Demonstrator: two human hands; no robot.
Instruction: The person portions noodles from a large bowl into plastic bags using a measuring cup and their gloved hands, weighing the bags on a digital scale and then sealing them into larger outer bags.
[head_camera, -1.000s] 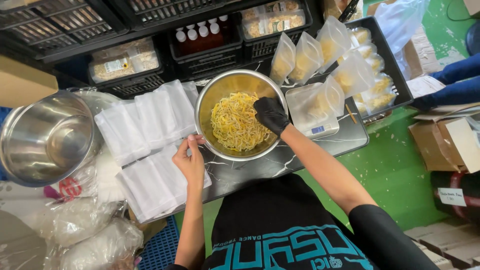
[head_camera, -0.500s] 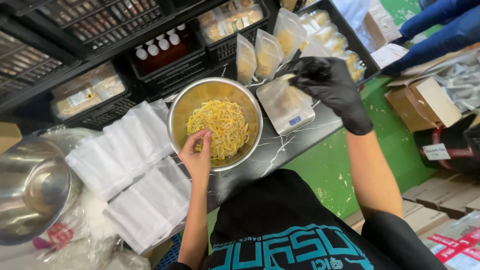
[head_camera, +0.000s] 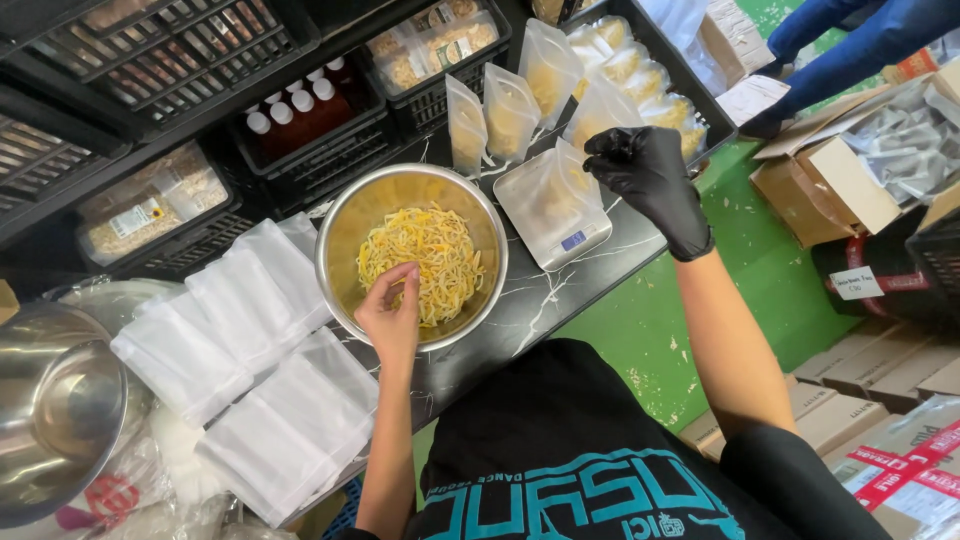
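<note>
A steel bowl (head_camera: 395, 190) of yellow shredded strips (head_camera: 435, 255) stands on the dark marble counter (head_camera: 520, 310). My bare left hand (head_camera: 392, 318) reaches over the bowl's near rim, its fingertips pinched in the strips. To the right, a clear pouch (head_camera: 548, 195) partly filled with strips stands on a small white scale (head_camera: 598, 228). My right hand (head_camera: 648, 182), in a black glove, hovers just above and right of the pouch with its fingers bunched together. I cannot see anything between them.
Empty white pouches (head_camera: 250, 310) lie fanned left of the bowl. Several filled pouches stand in a black tray (head_camera: 705, 105) behind the scale. Crates of bottles (head_camera: 300, 105) and packets line the back. A large steel bowl (head_camera: 50, 400) sits far left, cardboard boxes (head_camera: 820, 185) right. Another person's blue sleeve (head_camera: 860, 35) shows at top right.
My gloved right hand has left the bowl and moved right, over the pouch on the scale. My left hand has gone from the bowl's rim into the strips.
</note>
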